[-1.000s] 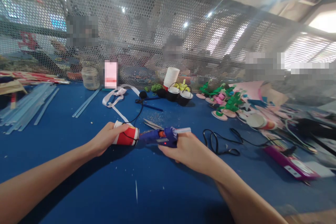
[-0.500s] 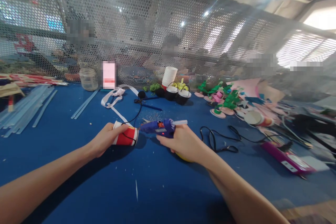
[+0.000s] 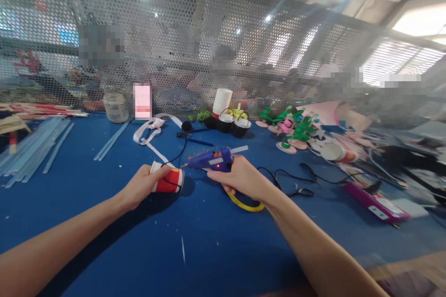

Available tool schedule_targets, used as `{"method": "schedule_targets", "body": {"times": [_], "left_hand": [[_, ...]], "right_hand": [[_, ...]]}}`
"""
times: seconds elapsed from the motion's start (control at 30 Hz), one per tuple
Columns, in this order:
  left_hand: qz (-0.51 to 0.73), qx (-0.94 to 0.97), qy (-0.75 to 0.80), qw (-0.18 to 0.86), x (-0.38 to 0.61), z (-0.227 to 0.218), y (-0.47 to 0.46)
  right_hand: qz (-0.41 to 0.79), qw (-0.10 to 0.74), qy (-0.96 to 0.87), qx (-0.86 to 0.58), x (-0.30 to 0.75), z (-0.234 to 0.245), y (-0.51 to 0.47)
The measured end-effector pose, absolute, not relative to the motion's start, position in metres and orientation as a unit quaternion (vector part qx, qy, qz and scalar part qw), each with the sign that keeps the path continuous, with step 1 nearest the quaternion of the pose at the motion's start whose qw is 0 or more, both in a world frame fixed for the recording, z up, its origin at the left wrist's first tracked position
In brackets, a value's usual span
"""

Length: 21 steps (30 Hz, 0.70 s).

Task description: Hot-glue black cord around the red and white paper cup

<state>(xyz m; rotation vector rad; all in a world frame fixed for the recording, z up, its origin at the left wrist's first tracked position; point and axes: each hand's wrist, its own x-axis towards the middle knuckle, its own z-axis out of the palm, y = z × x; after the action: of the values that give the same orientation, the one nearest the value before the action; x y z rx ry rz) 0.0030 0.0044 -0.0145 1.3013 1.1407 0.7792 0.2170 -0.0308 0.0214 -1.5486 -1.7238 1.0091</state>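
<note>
My left hand (image 3: 139, 186) is wrapped round a red and white paper cup (image 3: 170, 179) that lies on its side on the blue table (image 3: 104, 241). A thin black cord (image 3: 178, 155) runs from the cup's mouth away across the table. My right hand (image 3: 244, 178) grips a blue glue gun (image 3: 211, 160) with a small red light lit and a clear glue stick out its back. The gun's nozzle points left and hangs a little above and right of the cup's rim. A yellow loop (image 3: 245, 204) hangs below my right hand.
A white ribbon (image 3: 149, 131), a stack of white cups (image 3: 223, 101) and black pots (image 3: 233, 125) stand behind. Clear sticks (image 3: 35, 144) lie at the left, green and pink craft pieces (image 3: 296, 130) and a purple tool (image 3: 374, 202) at the right. Perforated mesh (image 3: 223, 46) walls the far edge; people sit beyond it.
My right hand has lifted the glue gun up and away from the cup's mouth, uncovering the yellow loop. My left hand has kept the cup in place.
</note>
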Motion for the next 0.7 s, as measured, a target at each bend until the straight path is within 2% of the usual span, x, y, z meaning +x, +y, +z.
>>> {"method": "schedule_targets", "body": {"times": [0.1,0.23,0.7], "left_hand": [[0.353,0.576,0.480,0.560,0.001,-0.016,0.005],[0.378,0.614,0.468,0.511,-0.004,-0.017,0.005],[0.397,0.688,0.426,0.432,-0.005,-0.011,0.001]], "right_hand": [[0.434,0.376,-0.594,-0.563,0.226,0.021,-0.021],[0.440,0.444,-0.545,-0.560,0.241,0.015,-0.003],[0.494,0.380,-0.611,-0.488,0.237,0.017,0.001]]}}
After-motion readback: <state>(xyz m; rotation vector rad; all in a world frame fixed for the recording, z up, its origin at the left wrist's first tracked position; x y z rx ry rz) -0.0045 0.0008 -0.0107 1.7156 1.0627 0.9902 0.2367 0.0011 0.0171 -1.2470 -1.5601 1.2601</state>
